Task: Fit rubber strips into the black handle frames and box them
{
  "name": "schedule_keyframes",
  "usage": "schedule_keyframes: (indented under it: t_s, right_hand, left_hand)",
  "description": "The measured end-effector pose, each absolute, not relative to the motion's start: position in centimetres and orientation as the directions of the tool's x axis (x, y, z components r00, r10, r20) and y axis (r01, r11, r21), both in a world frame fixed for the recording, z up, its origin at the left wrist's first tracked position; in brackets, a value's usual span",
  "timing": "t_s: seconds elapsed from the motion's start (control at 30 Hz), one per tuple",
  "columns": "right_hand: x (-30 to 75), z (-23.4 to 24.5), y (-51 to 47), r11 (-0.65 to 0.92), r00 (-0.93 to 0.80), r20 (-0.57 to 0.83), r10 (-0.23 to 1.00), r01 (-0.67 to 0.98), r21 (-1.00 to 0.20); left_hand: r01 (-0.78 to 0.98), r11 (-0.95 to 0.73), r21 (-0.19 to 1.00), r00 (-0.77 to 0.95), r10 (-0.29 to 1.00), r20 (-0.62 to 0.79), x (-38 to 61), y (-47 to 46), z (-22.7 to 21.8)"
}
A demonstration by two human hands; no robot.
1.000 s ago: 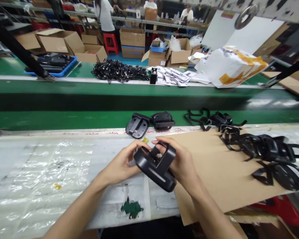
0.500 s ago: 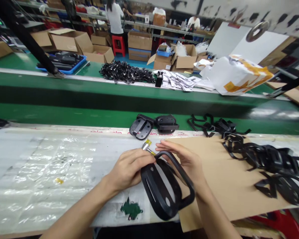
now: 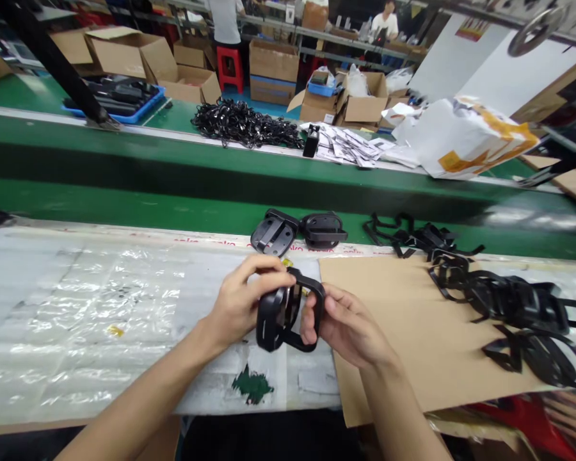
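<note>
Both my hands hold a moulded black plastic frame part point(image 3: 270, 319) with an open loop, turned nearly edge-on above the plastic-covered bench point(image 3: 100, 301). My left hand point(image 3: 244, 301) wraps its near side, and my right hand point(image 3: 345, 330) grips the loop from the other side. Fingers hide part of the frame. A small yellow item point(image 3: 287, 262) shows just beyond my left fingers. Two similar black parts point(image 3: 274, 232) lie at the far bench edge. A tangled heap of black parts point(image 3: 504, 301) lies on a cardboard sheet point(image 3: 403, 333) to my right.
A green conveyor belt point(image 3: 125, 205) runs behind the bench. On its far side lie a black tangle of parts point(image 3: 242, 123), printed papers point(image 3: 345, 146), a white-and-yellow bag point(image 3: 465, 137) and a blue tray point(image 3: 115, 99). Cardboard boxes point(image 3: 273, 61) and co-workers point(image 3: 225, 16) stand beyond.
The black part has turned from a wide, flat-facing pose to nearly edge-on and moved in between my hands. The silver-and-yellow item seen earlier by my left hand is now mostly hidden.
</note>
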State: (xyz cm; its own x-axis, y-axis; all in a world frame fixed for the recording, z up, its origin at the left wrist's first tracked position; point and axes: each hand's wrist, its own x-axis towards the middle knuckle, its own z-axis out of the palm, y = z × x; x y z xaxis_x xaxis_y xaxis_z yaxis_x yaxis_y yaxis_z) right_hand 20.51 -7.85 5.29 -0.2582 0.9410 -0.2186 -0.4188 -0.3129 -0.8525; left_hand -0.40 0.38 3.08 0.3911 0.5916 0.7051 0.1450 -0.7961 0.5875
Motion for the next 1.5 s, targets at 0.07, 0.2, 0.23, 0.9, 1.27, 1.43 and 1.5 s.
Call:
schedule_keyframes:
  t_s: [0.07,0.2,0.23,0.9,1.27,1.43,1.5]
  right_hand:
    - [20.3,4.9,-7.8,-0.237,-0.173,-0.178,0.969,-0.436,-0.868]
    - [19.7,4.0,-7.3,0.068,0.101,0.054,0.993,-0.136,-0.988]
    - [19.4,3.9,-7.2,0.129,0.168,0.125,0.978,-0.013,-0.992]
    - [22.3,6.0,-11.1,0.465,0.197,0.649,0.735,0.549,-0.694]
    - [19.1,4.8,-6.4,0.004,-0.230,0.004,0.973,-0.002,-1.000]
    - [18.6,5.3,-6.9,-0.020,-0.143,-0.028,0.989,0.057,-0.998]
    - [18.8,5.3,-7.1,0.008,-0.125,-0.008,0.992,0.128,-0.992]
  left_hand:
    - [0.129,-0.641,0.757,0.284,0.755,0.591,-0.4,0.8,3.3]
    - [-0.011,-0.492,0.870,0.041,0.869,0.492,-0.5,1.0,3.8]
    - [-0.019,-0.508,0.861,0.094,0.857,0.507,-0.4,0.8,3.9]
    - [-0.482,0.446,0.754,0.574,0.811,-0.113,0.9,-0.5,5.1]
    - [-0.491,0.613,0.618,0.620,0.745,-0.247,2.5,-1.1,4.6]
    - [-0.443,0.672,0.593,0.648,0.697,-0.306,2.6,-1.1,4.3]
    - [-0.409,0.663,0.627,0.654,0.692,-0.306,2.6,-1.2,4.2]
